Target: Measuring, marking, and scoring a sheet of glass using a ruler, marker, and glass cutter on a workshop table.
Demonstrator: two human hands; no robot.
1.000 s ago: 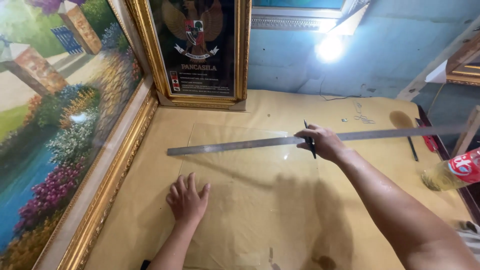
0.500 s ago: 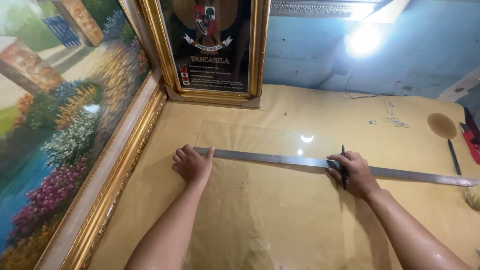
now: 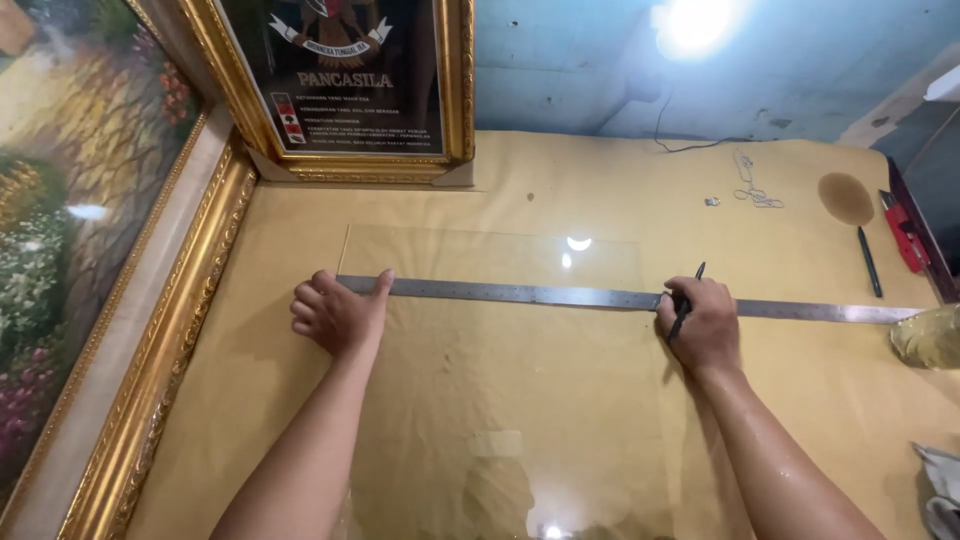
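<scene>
A long steel ruler (image 3: 560, 294) lies across a clear glass sheet (image 3: 490, 255) on the tan table. My left hand (image 3: 338, 314) is curled into a loose fist at the ruler's left end, thumb pressed against it. My right hand (image 3: 700, 322) rests on the ruler further right and grips a thin black marker (image 3: 688, 303) between its fingers, tip up near the ruler's edge. The glass shows mainly by its faint edges and light reflections.
A gold-framed landscape painting (image 3: 120, 300) leans along the left. A gold-framed emblem poster (image 3: 350, 90) stands at the back. A black pen (image 3: 869, 262), a red tool (image 3: 905, 235), a round stain (image 3: 845, 197) and a plastic bottle (image 3: 928, 338) sit at right.
The ruler has been brought down flat onto the glass. My left hand moved from the bare table up to the ruler's left end. The view shifted closer.
</scene>
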